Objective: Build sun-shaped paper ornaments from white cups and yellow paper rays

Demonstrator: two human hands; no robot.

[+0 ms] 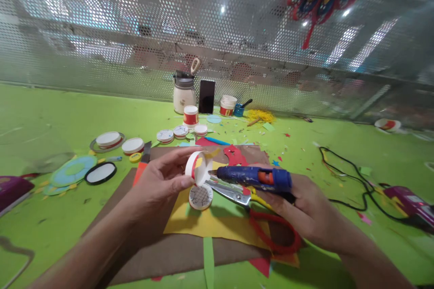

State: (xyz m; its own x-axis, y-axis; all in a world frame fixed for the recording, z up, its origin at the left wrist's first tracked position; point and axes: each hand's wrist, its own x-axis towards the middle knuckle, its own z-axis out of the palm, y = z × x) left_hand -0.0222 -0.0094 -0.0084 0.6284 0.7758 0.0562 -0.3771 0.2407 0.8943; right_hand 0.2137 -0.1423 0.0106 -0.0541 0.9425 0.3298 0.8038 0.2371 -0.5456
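Between the thumb and fingers of my left hand (169, 174) is a small white lid with a red band (196, 169), tilted on its edge with its hollow side facing right. My right hand (305, 207) grips a blue hot glue gun (244, 177), whose nozzle points left at the inside of the lid. Whether the tip touches the lid, I cannot tell. Just below lies a round white disc with dark crossing lines (200, 197), on yellow paper (217, 223). Scissors with red and yellow handles (274, 230) rest under the glue gun, partly hidden by it.
Brown cardboard (149, 253) lies under the paper. An orange utility knife (142, 162) is beside my left hand. Several white lids (133, 145), a jug (185, 95) and a phone (206, 97) are farther back. A black cord (362, 180) curls at the right.
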